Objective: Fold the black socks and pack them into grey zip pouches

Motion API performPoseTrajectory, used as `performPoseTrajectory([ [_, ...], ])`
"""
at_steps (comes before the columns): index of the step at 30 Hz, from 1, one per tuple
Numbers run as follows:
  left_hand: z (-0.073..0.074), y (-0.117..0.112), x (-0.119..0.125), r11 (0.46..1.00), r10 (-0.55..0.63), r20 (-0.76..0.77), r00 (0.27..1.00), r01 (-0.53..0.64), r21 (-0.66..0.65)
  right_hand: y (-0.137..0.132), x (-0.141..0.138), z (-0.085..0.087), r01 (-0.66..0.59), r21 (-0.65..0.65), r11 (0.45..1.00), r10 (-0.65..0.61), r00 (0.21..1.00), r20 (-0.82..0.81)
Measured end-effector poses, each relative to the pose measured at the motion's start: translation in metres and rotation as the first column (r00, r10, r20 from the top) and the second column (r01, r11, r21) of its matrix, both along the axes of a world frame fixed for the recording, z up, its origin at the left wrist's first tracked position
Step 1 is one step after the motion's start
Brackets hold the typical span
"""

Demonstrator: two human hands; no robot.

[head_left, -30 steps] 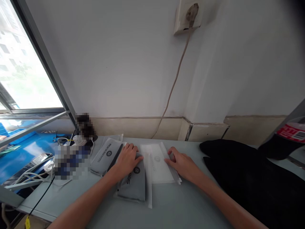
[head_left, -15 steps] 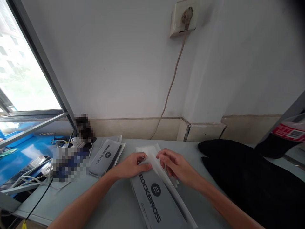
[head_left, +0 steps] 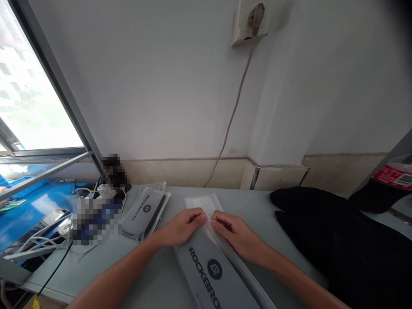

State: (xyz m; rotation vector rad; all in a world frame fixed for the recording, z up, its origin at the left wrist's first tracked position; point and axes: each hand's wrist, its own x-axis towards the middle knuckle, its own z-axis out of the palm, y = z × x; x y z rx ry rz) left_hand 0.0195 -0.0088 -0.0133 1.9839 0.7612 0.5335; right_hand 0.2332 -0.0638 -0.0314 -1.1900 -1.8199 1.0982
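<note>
Gripping the far end of a frosted plastic bag point(head_left: 244, 274) with the left hand point(head_left: 185, 225) and the right hand point(head_left: 236, 234), both closed narrow, thumbs turned in toward each other, just apart. Probably pinched from two sides like this to keep control of the thin, slippery edge, with the weight of the long body left to the table point(head_left: 151, 279). Hard to tell, with fingers in the way, whether also catching the white translucent sleeve point(head_left: 199, 201) showing just beyond. Inside the bag, in the middle of the table and slanting down out of view, a grey ROCKBROS pouch point(head_left: 209, 279): flat, matte, seemingly lightly padded, printed with bold black capitals and a round dark emblem, last letters cut off below. Lying to the left, near the wall, overlapping ROCKBROS packets point(head_left: 141, 212), perhaps placed there to stay within reach but out of the forearms' way. On the right, well apart from the pouch, a black cloth-like item point(head_left: 337, 249), and behind it a red-labelled bottle point(head_left: 386, 184) of dark drink.
</note>
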Motion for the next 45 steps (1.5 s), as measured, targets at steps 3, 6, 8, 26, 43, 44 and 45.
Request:
performPoseTrajectory([
  [3, 0.010, 0.019, -0.019, 0.982, 0.159, 0.028, 0.987, -0.161, 0.093, 0.000, 0.008, 0.005, -0.025, -0.028, 0.999, 0.025, 1.000, -0.007],
  [6, 0.020, 0.038, -0.042, 0.933, 0.317, 0.013, 0.948, -0.314, 0.173, 0.001, 0.018, 0.010, -0.066, -0.106, 0.992, 0.065, 0.998, -0.014],
  [8, 0.023, 0.046, -0.052, 0.903, 0.371, -0.005, 0.929, -0.359, 0.236, 0.001, 0.024, 0.013, -0.107, -0.148, 0.983, 0.108, 0.994, -0.003],
  [26, 0.015, 0.017, -0.020, 0.959, 0.232, 0.093, 0.968, -0.243, 0.144, -0.003, 0.010, 0.020, -0.195, -0.241, 0.951, 0.142, 0.965, -0.220],
  [43, -0.005, 0.011, -0.001, 0.838, 0.539, 0.359, 0.762, -0.529, -0.134, -0.004, 0.007, 0.027, -0.063, -0.211, 0.975, -0.005, 0.951, -0.308],
  [44, -0.006, 0.012, -0.002, 0.863, 0.504, 0.356, 0.787, -0.455, -0.218, -0.003, 0.008, 0.027, -0.022, -0.205, 0.978, -0.043, 0.951, -0.307],
  [45, -0.007, 0.012, -0.002, 0.883, 0.459, 0.347, 0.818, -0.374, -0.284, -0.002, 0.009, 0.026, -0.008, -0.198, 0.980, -0.052, 0.953, -0.297],
])
